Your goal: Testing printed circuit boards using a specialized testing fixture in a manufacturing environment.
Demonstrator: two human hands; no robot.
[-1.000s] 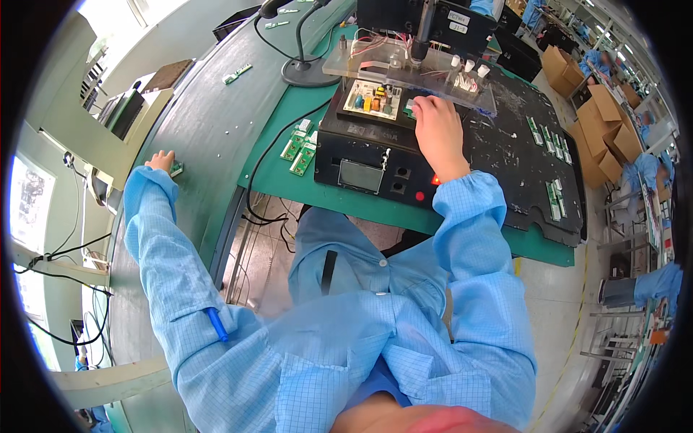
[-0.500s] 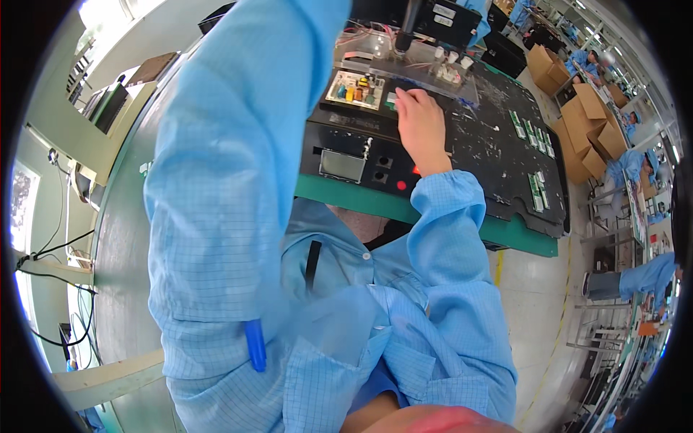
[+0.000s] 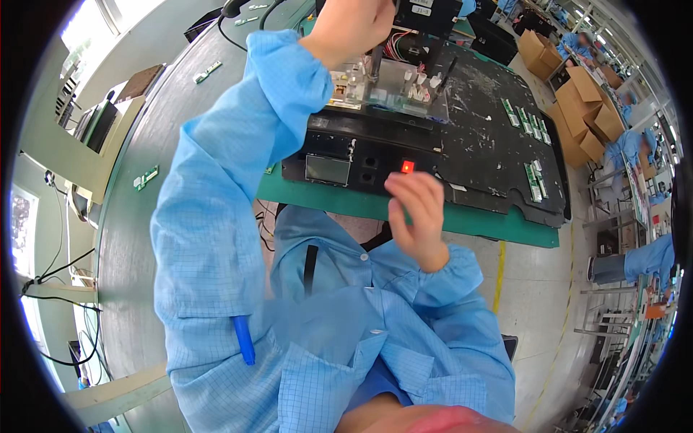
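Note:
My left hand (image 3: pixel 354 30) is raised at the top edge of the picture, fingers curled closed. Whatever it grips is cut off from view. Below it sits a black test fixture (image 3: pixel 336 130) with a clear plastic plate (image 3: pixel 395 97) carrying wires and white connectors. A circuit board (image 3: pixel 344 92) shows partly beside my left sleeve, under the plate's left end. My right hand (image 3: pixel 420 216) hovers over the fixture's front edge, empty, slightly blurred, with fingers apart. Just above its fingertips glows a red lit switch (image 3: pixel 408 167). A small grey display (image 3: pixel 327 169) is set in the front panel.
Several narrow green circuit boards (image 3: pixel 526 124) lie on the black mat at right, and others (image 3: pixel 146 177) on the green bench at left. Open cardboard boxes (image 3: pixel 586 115) stand beyond the bench's right side. Other people in blue work farther right.
My right hand has pulled back from the fixture toward me, its fingers now apart. The left hand has come into view at the top. The clear plate now covers more of the circuit board.

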